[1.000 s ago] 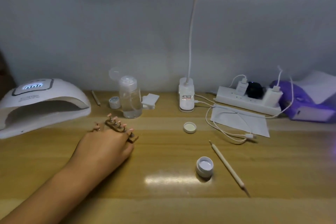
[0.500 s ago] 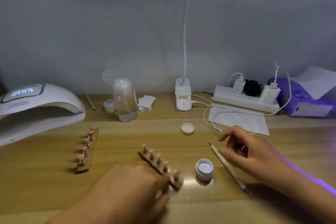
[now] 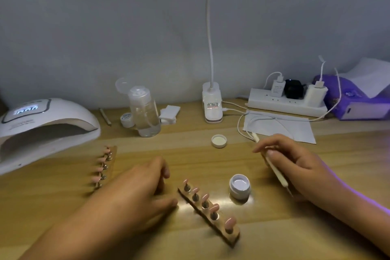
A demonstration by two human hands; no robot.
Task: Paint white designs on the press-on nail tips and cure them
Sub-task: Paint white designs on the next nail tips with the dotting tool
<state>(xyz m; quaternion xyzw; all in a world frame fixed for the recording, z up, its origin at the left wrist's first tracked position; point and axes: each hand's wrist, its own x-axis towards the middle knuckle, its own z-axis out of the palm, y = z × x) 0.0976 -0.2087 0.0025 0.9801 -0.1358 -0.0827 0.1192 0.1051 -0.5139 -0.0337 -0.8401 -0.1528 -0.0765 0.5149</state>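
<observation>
the display (image 3: 27, 110) on top of the white nail curing lamp (image 3: 48, 120) shows three lit digits that look like 000, though they are blurred. faint grey print sits on the lamp shell just below the display, too small to read. the desk lamp base (image 3: 212, 110) has a label with red and black print, the small white jar (image 3: 126, 118) has lid print, and the white charger (image 3: 277, 88) has fine print. none of these is legible.

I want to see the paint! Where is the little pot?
In the head view the pot stands open on the table, right of middle, between the near nail strip and the right hand holding the pen.
</observation>
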